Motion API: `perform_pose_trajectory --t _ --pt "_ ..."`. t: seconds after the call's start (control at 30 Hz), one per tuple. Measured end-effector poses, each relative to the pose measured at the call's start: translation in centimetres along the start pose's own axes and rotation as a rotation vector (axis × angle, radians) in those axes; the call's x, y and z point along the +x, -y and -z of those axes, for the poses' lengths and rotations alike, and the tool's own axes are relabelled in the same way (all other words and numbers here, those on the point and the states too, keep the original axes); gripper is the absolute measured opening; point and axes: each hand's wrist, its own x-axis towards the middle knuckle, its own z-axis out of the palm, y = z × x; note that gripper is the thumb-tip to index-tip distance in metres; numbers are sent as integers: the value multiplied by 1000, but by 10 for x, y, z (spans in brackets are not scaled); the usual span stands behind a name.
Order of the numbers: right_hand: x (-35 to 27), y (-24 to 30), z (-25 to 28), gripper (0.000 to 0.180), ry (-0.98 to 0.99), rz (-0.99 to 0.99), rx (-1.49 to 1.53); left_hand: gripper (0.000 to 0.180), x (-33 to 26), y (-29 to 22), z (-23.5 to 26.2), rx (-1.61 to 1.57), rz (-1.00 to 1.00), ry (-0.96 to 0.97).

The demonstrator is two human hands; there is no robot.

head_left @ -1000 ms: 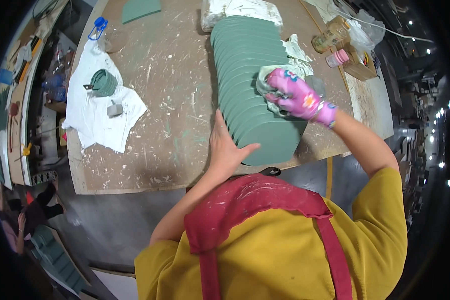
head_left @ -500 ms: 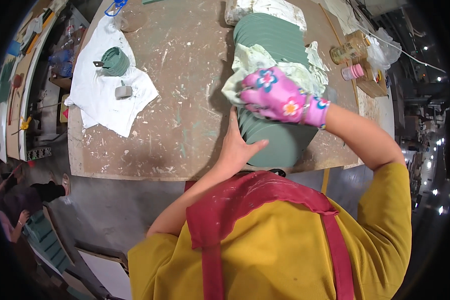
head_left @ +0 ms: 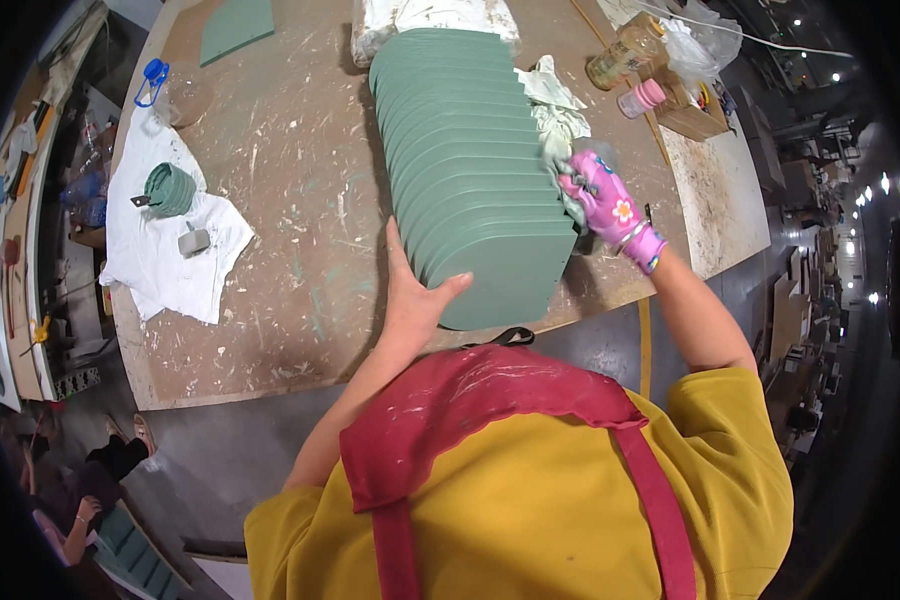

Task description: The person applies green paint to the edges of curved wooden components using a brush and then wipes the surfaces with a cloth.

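A row of several green panels [head_left: 470, 160] with rounded tops stands on edge on the paint-marked workbench [head_left: 290, 230]. My left hand [head_left: 410, 295], bare, presses flat against the nearest panel at its lower left, thumb over the face. My right hand [head_left: 605, 205], in a pink flowered glove, grips a pale green rag [head_left: 558, 125] against the right side of the row.
A white cloth [head_left: 175, 250] at the left holds a green tape roll [head_left: 170, 188] and a small grey block [head_left: 194, 240]. A flat green board [head_left: 235, 25] lies at the back. A jar [head_left: 625, 50], a pink-capped pot [head_left: 642, 97] and a wooden box [head_left: 695, 115] stand at the right.
My gloved right hand has slid with the rag from the top of the panels down to their right side. My left hand stays on the nearest panel.
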Motion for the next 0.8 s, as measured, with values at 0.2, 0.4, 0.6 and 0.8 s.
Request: perform_pose_trajectory --t 0.2,0.4,0.6,0.8 --pt "36 64 33 33 23 -46 76 116 0 14 5 70 2 14" --pt "41 28 13 27 185 317 -64 117 5 9 1 85 -50 7" --pt "95 61 23 31 494 203 204 116 2 -1 6 163 -33 54" --pt "112 159 -71 26 769 628 -369 111 2 10 6 146 -136 13"
